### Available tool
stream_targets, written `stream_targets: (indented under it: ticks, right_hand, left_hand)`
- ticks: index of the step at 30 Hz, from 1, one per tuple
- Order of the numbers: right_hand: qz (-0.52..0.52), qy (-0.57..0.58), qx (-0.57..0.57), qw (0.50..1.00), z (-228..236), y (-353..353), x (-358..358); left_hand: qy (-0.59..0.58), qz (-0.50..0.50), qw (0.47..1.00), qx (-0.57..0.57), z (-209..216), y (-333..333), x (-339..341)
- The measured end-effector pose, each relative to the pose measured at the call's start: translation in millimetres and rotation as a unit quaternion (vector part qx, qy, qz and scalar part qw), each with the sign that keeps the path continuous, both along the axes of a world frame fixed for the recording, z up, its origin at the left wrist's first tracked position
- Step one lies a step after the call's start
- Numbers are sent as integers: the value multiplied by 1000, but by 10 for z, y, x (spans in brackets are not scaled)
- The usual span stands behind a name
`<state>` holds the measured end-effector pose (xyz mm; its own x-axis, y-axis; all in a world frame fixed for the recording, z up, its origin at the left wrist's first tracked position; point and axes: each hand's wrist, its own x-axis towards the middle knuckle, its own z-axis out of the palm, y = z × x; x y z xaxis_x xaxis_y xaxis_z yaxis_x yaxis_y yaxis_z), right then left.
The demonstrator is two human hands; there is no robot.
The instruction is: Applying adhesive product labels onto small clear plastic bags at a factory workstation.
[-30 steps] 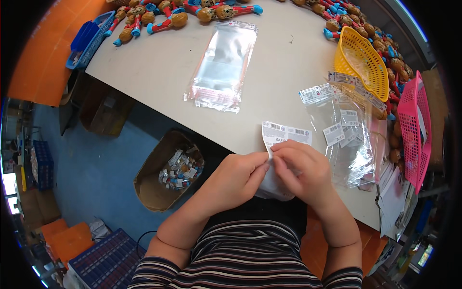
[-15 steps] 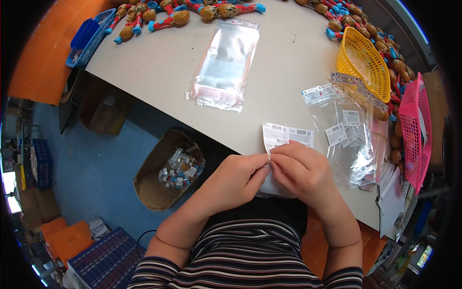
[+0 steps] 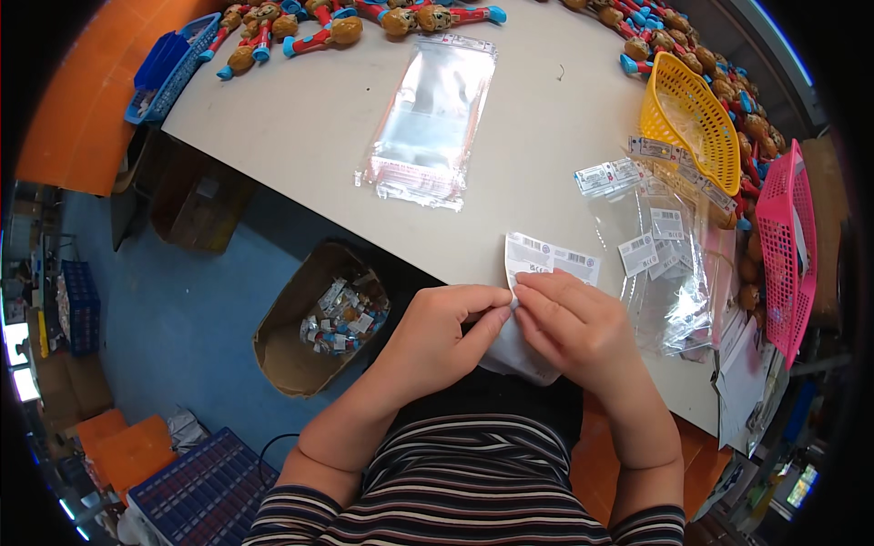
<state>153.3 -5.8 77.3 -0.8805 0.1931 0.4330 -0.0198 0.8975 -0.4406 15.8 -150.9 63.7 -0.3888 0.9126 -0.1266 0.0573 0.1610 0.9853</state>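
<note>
A white sheet of barcode labels (image 3: 552, 256) is held up in front of my body, above the table's near edge. My right hand (image 3: 587, 329) grips it from the right with fingers and thumb pressed together. My left hand (image 3: 439, 335) pinches with thumb and forefinger at the sheet's left edge, its fingertips meeting those of my right hand. The lower part of the sheet hangs below the fingers, partly covered by my hands. To the right lie clear plastic bags (image 3: 645, 296), several with a white barcode label (image 3: 636, 254) on them.
A stack of clear bags (image 3: 428, 118) lies on the table (image 3: 300, 136). Small red and blue figures (image 3: 337, 32) line the far edge. At the right stand a yellow basket (image 3: 665, 100) and a pink basket (image 3: 790, 246). A cardboard box (image 3: 282, 350) of packed pieces sits below, left.
Both hands have shifted very slightly with the label sheet, which has moved a little to the right. More of its lower part shows below my fingers.
</note>
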Motion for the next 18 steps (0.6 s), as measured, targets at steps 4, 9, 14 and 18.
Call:
stream_targets:
  ticks: [4,9,14,18]
  right_hand:
    - [14,-26,41,999,19,-16,8]
    - [35,-37,47,998,57,16,22]
    - [73,-35,108,991,99,16,20]
    - [78,-33,111,990,95,21,28]
  left_hand:
    - [68,5,997,42,-27,7,-11]
    - [146,-18,985,93,3,18,-31]
    - [138,-24,985,103,12,-5,-40]
    - [123,-35,985,113,8,9,-25]
